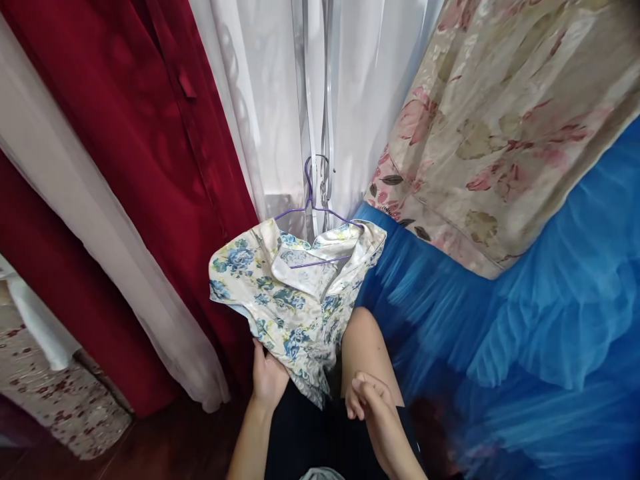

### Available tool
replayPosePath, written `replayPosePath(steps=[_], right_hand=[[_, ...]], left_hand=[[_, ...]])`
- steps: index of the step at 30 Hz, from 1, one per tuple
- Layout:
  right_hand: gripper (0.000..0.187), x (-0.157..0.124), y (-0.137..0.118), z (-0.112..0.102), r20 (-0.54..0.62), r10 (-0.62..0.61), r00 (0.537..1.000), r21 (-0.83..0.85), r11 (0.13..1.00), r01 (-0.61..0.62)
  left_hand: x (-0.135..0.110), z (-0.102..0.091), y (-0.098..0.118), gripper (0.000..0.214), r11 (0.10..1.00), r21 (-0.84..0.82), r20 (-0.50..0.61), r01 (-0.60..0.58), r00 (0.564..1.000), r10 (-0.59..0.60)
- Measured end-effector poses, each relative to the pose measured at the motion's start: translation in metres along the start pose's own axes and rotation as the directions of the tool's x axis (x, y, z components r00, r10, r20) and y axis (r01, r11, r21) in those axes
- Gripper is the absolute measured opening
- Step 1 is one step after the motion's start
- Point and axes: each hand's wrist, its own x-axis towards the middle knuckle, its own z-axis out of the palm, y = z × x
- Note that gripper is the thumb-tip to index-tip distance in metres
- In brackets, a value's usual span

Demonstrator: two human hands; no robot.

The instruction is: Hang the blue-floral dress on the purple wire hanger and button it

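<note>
A cream blouse (300, 313) with blue and yellow flowers hangs on a purple wire hanger (310, 200), its neckline open toward me. At the blouse's lower left edge is my left hand (269, 381), thumb at the side and fingers behind the fabric, closed on it. My right hand (371, 396) is apart from the blouse, in front of my bare knee (370, 340). Its fingers are curled together, and anything pinched in them is too small or hidden to name. The hanger's hook meets white straps in front of a white curtain.
White fabric (275, 87) hangs straight ahead. Deep red drapes (150, 167) and a pale sheer panel (125, 267) hang at the left. To the right are a floral beige cloth (465, 147) and blue tulle (540, 333). Dark floor (155, 440) shows lower left.
</note>
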Motion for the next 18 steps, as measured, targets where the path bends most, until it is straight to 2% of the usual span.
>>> replayPosePath(steps=[2,5,9,13,16,18], right_hand=[[0.046,0.010,-0.006,0.011,0.000,-0.030,1.000,-0.012,0.999,0.030],[0.048,0.025,-0.014,0.027,0.015,-0.067,0.998,-0.015,0.998,0.067],[0.054,0.036,-0.012,0.033,-0.120,-0.170,0.978,-0.035,0.985,0.167],[0.057,0.034,0.000,0.028,-0.208,-0.224,0.952,-0.098,0.973,0.208],[0.055,0.034,0.006,0.027,-0.206,-0.216,0.954,-0.116,0.974,0.195],[0.053,0.039,0.005,0.028,-0.148,-0.207,0.967,-0.138,0.973,0.187]], left_hand=[[-0.005,-0.001,-0.004,0.079,1.000,0.022,-0.122,0.021,0.992,-0.018],[-0.005,0.008,-0.016,0.079,0.986,0.169,-0.274,-0.004,0.960,0.051],[-0.004,0.026,-0.033,0.069,0.978,0.204,-0.295,-0.042,0.950,0.102],[-0.009,0.037,-0.031,0.062,0.989,0.150,-0.341,-0.015,0.938,0.066],[-0.012,0.041,-0.022,0.058,0.989,0.148,-0.335,0.002,0.941,0.048],[-0.013,0.043,-0.017,0.057,0.987,0.156,-0.296,0.023,0.955,0.024]])
